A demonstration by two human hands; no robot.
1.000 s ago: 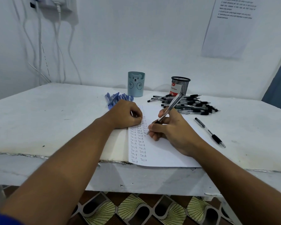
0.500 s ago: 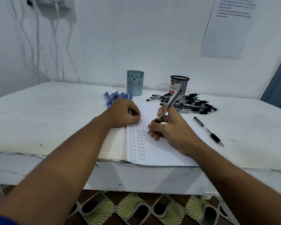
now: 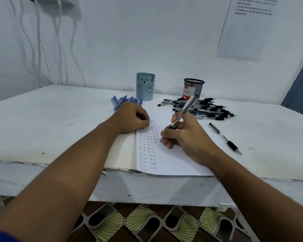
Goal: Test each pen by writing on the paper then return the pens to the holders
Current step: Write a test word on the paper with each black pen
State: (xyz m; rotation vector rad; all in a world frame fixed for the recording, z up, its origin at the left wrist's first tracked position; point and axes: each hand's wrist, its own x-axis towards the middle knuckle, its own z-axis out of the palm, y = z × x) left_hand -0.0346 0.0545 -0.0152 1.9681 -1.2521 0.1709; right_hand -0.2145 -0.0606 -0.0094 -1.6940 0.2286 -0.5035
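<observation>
Right hand (image 3: 187,137) at 3 o'clock of frame centre, fingers pinched round a clear-barrelled black pen (image 3: 182,112), tip down on the sheet of paper (image 3: 175,159) at the end of an unfinished "Tes", barrel tilted up toward 1 o'clock. Left hand (image 3: 131,118) at 9 o'clock of the writing, curled into a loose fist, resting on the paper's upper left edge; possibly something small tucked inside the fingers, too hidden to tell. Columns of handwritten "Test" (image 3: 147,149) down the paper's left side, lower edge of the sheet overhanging the white table (image 3: 51,119). At 12 o'clock of the left hand, a cluster of blue pens (image 3: 119,101) flat on the table, and just behind them a pale blue bear-face holder (image 3: 145,86), upright. At 1 o'clock of the right hand, a heap of black pens (image 3: 205,109) lying flat before a black mesh holder (image 3: 193,88) with a red-and-white "Ball Pens" label. One single black pen (image 3: 225,138) alone at 3 o'clock of the right hand, apart from the paper. White cables (image 3: 38,41) on the wall at 10 o'clock; printed notice (image 3: 248,27) taped at 1 o'clock.
</observation>
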